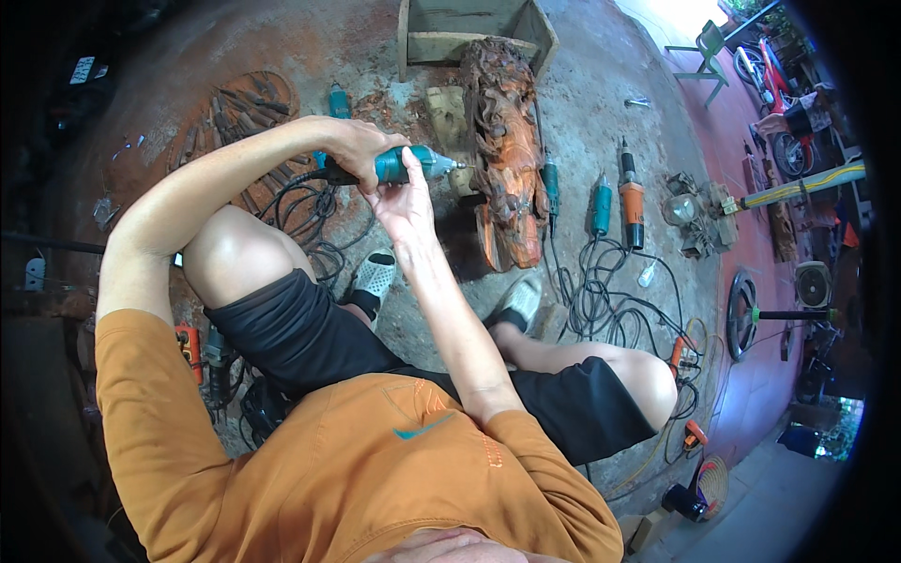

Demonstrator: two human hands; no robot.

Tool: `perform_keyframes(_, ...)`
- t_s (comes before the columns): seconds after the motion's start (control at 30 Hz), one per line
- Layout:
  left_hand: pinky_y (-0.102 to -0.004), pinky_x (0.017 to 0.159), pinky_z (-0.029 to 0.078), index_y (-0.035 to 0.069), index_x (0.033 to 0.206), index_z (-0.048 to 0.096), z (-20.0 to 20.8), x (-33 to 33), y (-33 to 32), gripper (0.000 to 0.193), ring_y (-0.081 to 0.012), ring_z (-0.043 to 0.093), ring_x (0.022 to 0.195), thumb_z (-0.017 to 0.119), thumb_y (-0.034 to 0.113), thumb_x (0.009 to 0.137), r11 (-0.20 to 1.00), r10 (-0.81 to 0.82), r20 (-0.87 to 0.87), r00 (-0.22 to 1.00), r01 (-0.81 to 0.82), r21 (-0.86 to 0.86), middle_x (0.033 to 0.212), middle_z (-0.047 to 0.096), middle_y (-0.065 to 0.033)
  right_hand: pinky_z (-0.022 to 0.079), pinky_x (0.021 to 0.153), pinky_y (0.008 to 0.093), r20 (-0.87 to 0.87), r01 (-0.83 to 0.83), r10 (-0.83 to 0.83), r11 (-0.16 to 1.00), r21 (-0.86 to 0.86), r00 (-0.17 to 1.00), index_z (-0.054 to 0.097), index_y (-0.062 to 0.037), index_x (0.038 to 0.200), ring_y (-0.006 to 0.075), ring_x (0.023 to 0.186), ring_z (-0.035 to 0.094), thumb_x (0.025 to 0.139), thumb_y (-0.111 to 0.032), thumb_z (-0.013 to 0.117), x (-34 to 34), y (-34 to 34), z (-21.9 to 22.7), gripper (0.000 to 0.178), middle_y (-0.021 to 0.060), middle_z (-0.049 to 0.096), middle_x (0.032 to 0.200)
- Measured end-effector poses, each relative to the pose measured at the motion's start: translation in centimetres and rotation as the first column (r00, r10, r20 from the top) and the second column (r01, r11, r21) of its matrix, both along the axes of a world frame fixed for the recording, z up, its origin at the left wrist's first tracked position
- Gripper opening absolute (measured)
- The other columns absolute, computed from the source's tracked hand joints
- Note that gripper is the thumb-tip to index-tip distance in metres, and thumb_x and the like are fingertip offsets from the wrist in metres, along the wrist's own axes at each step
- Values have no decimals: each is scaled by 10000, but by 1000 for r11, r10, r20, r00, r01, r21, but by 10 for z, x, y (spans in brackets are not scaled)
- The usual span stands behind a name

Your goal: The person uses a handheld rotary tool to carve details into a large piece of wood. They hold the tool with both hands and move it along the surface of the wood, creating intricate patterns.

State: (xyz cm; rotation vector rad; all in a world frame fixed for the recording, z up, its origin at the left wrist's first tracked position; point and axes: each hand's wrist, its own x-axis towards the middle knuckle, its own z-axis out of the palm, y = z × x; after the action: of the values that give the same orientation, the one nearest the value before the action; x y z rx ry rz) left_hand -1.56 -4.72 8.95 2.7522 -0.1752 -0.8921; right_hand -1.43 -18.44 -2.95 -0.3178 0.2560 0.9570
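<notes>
A teal die grinder [422,163] lies sideways in both my hands, its thin bit pointing right at a carved brown wood piece [508,141]. The bit's tip is at the carving's left side; whether it touches, I cannot tell. My left hand [355,148] wraps the rear of the grinder from above, near its cord. Around the body closer to the front, my right hand [404,205] grips from below, thumb on top. Deep curling relief covers the carving's upper part, and its near end is smoother and orange-brown. Its far end rests by a wooden box frame [436,45].
Right of the carving lie two more teal grinders [602,205] [552,188] and an orange one [633,214], with tangled black cords [591,281]. Several carving chisels [249,108] fill a round tray at left. A metal floor fan [683,208] stands farther right.
</notes>
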Motion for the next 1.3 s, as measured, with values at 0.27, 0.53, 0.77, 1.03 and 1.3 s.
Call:
perform_keyframes(0.27,-431,840,507,44,1455,305,-38,1,21,996,-370,659,967,798,301,629,965,161,105,981,-134,-227,983,663,-259,495,912,427,104,-115,127,986,-120,986,470,-134,1312,233,1140,551,847,-358,731,33,15,-32,579,60,565,1243)
perform_keyframes(0.53,-461,779,507,93,1409,367,-72,45,46,896,-401,666,861,743,328,631,940,309,312,898,-239,-243,945,673,-239,464,951,443,152,-81,92,994,-76,984,452,-111,1331,220,1191,521,804,-323,786,92,56,-49,659,84,535,1286)
perform_keyframes(0.77,-442,770,525,93,1403,407,-91,75,55,870,-348,673,811,726,316,624,883,429,240,871,-349,-314,994,664,-217,412,1008,465,146,-47,66,990,-132,987,485,-94,1315,255,1220,507,850,-292,751,127,70,-72,571,95,550,1305)
perform_keyframes(1.03,-425,691,506,107,1403,433,-97,105,65,856,-322,658,709,703,319,619,928,367,351,861,-315,-199,802,664,-198,436,1009,448,123,-39,47,997,-71,991,467,-124,1341,247,1208,519,899,-374,682,151,82,-69,551,75,546,1309)
perform_keyframes(1.3,-432,680,502,146,1434,432,-98,127,61,864,-323,650,673,700,308,629,934,356,356,864,-314,-171,758,665,-199,443,1002,476,136,-33,43,997,-70,990,426,-140,1374,258,1224,512,931,-416,625,172,82,-77,558,74,528,1334)
